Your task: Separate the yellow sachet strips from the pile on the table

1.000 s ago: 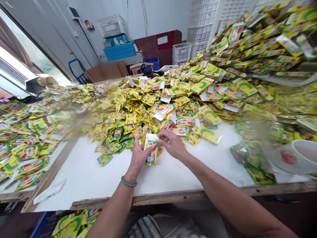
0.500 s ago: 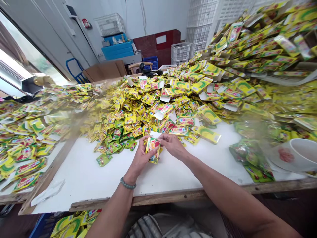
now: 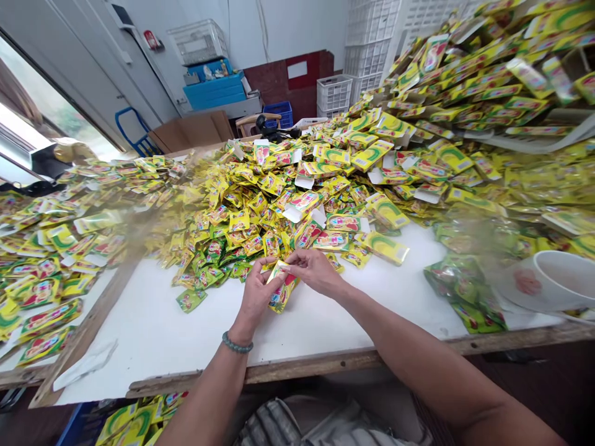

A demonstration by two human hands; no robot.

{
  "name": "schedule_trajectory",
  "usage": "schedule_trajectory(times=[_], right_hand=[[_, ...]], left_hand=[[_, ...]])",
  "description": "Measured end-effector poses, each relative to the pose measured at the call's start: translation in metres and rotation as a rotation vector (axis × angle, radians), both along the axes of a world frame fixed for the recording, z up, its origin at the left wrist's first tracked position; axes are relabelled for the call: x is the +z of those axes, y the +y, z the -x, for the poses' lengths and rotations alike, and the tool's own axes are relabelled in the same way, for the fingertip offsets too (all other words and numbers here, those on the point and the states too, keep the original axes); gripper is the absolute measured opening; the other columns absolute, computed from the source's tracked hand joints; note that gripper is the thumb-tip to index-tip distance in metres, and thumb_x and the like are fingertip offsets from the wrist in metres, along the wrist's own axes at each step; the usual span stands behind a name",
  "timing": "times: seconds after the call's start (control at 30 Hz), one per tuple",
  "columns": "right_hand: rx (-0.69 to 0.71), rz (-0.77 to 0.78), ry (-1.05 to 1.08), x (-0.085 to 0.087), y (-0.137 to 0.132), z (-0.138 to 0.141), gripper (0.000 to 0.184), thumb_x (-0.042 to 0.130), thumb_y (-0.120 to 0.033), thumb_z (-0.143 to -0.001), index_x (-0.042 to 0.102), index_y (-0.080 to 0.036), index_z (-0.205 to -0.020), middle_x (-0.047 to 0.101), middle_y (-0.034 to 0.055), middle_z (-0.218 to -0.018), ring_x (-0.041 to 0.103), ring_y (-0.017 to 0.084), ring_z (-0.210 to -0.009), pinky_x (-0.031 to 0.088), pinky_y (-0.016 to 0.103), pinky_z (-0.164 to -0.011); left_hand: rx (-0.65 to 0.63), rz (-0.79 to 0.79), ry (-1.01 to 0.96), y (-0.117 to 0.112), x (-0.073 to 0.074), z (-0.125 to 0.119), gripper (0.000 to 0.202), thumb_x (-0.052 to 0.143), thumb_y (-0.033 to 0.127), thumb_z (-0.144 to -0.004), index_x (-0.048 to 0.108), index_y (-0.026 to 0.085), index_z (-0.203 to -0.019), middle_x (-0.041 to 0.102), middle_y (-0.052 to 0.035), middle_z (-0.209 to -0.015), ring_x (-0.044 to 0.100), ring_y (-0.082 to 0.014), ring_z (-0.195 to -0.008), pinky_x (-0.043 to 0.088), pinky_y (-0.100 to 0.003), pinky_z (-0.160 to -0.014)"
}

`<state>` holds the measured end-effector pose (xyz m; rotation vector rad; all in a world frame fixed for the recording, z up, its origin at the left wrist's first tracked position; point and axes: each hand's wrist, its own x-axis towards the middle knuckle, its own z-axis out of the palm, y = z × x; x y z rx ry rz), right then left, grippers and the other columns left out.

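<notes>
Between my two hands is a small yellow, green and red printed carton (image 3: 283, 293), held tilted just above the white tabletop (image 3: 325, 328). My left hand (image 3: 256, 288) grips its left side, thumb across the front. The fingers of my right hand (image 3: 312, 270) pinch at its top end, where the white flap was and is now mostly covered. Just beyond my hands lies a heap of small yellow sachets (image 3: 239, 220), with green sachets (image 3: 211, 272) at its near edge. Flat cartons (image 3: 385, 248) with open white flaps lie to the right of the heap.
A large pile of open cartons (image 3: 493, 80) rises at the right. Near the right edge stands a white cup (image 3: 548, 282) beside green sachets (image 3: 478, 316). A wooden strip (image 3: 100, 316) divides off more cartons (image 3: 41, 291) at the left. Below the table edge, a blue crate (image 3: 77, 427) holds yellow cartons.
The carton's raised white flap has gone down under my right fingers. The carton is tilted more, and both hands sit slightly lower. The whole view has shifted a little.
</notes>
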<state>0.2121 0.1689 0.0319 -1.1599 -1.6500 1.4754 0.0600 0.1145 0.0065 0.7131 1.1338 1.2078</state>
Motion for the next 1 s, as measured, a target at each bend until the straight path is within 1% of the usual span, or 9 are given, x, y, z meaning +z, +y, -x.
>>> schedule_trajectory(times=[0.13,0.2,0.37,0.5,0.6,0.7,0.83,0.93,1.0], right_hand=[[-0.084,0.261,0.159,-0.005,0.006,-0.002,0.031,0.082,-0.041,-0.059,0.068,-0.016,-0.072,0.068,0.0002,-0.064,0.059,0.013,-0.060,0.044,0.027,-0.061],[-0.087,0.323,0.176,-0.004,0.009,-0.005,0.035,0.085,-0.040,-0.053,0.068,-0.016,-0.070,0.066,-0.0009,-0.061,0.057,0.012,-0.057,0.042,0.026,-0.060],[0.076,0.280,0.209,0.002,0.011,-0.014,0.037,0.081,-0.048,-0.061,0.073,-0.014,-0.073,0.068,0.0012,-0.067,0.056,0.013,-0.063,0.041,0.027,-0.063],[0.088,0.251,0.215,0.005,0.006,-0.014,0.041,0.071,-0.056,-0.071,0.073,-0.015,-0.069,0.066,0.0009,-0.067,0.053,0.012,-0.062,0.041,0.027,-0.062],[0.093,0.124,0.174,0.004,-0.003,-0.007,0.039,0.062,-0.054,-0.081,0.076,-0.017,-0.083,0.071,0.0027,-0.078,0.061,0.017,-0.074,0.046,0.029,-0.069],[0.066,-0.134,0.019,0.003,-0.012,0.002,0.031,0.057,-0.045,-0.089,0.076,-0.023,-0.098,0.074,0.0034,-0.093,0.063,0.020,-0.089,0.047,0.032,-0.079],[0.028,-0.466,-0.121,0.002,-0.018,0.010,0.027,0.053,-0.037,-0.093,0.073,-0.025,-0.108,0.074,0.0054,-0.105,0.063,0.021,-0.095,0.045,0.036,-0.088],[0.098,-0.605,-0.212,0.001,-0.016,0.011,0.030,0.047,-0.035,-0.097,0.073,-0.025,-0.107,0.073,0.0061,-0.106,0.061,0.020,-0.099,0.043,0.036,-0.092],[0.162,-0.661,-0.317,-0.001,-0.011,0.010,0.029,0.047,-0.035,-0.097,0.075,-0.026,-0.100,0.073,0.0052,-0.107,0.059,0.021,-0.101,0.041,0.038,-0.093]], left_hand=[[-0.037,0.005,-0.002,0.001,0.002,0.000,0.057,0.084,0.035,-0.064,0.050,0.019,-0.107,0.074,-0.0017,-0.077,0.069,-0.0165,-0.062,0.054,-0.025,-0.060],[-0.060,0.002,0.001,0.001,0.003,0.001,0.056,0.084,0.034,-0.064,0.052,0.019,-0.108,0.075,-0.0025,-0.078,0.070,-0.0165,-0.063,0.054,-0.024,-0.060],[-0.044,-0.005,-0.030,-0.001,0.006,0.002,0.056,0.084,0.036,-0.065,0.054,0.019,-0.109,0.073,-0.0010,-0.071,0.069,-0.0165,-0.061,0.054,-0.024,-0.059],[-0.014,-0.003,-0.100,0.000,0.006,0.003,0.057,0.084,0.038,-0.064,0.054,0.019,-0.109,0.072,-0.0001,-0.071,0.067,-0.0148,-0.057,0.054,-0.025,-0.058],[0.031,-0.002,-0.153,0.000,0.006,0.004,0.056,0.084,0.037,-0.064,0.055,0.019,-0.107,0.072,0.0004,-0.073,0.065,-0.0128,-0.056,0.054,-0.023,-0.056],[0.083,0.002,-0.188,0.000,0.006,0.006,0.053,0.084,0.035,-0.064,0.056,0.019,-0.105,0.071,0.0014,-0.073,0.064,-0.0112,-0.056,0.052,-0.020,-0.055],[0.090,-0.029,-0.210,0.000,0.006,0.006,0.050,0.082,0.034,-0.066,0.058,0.021,-0.109,0.070,0.0019,-0.077,0.064,-0.0110,-0.062,0.052,-0.020,-0.060],[0.069,-0.028,-0.152,-0.001,0.006,0.005,0.054,0.080,0.036,-0.068,0.059,0.022,-0.116,0.071,0.0002,-0.080,0.066,-0.0130,-0.066,0.052,-0.022,-0.065],[0.029,0.011,-0.017,-0.004,0.014,0.011,0.058,0.079,0.041,-0.067,0.061,0.019,-0.117,0.072,-0.0026,-0.080,0.066,-0.0156,-0.065,0.050,-0.024,-0.061]])
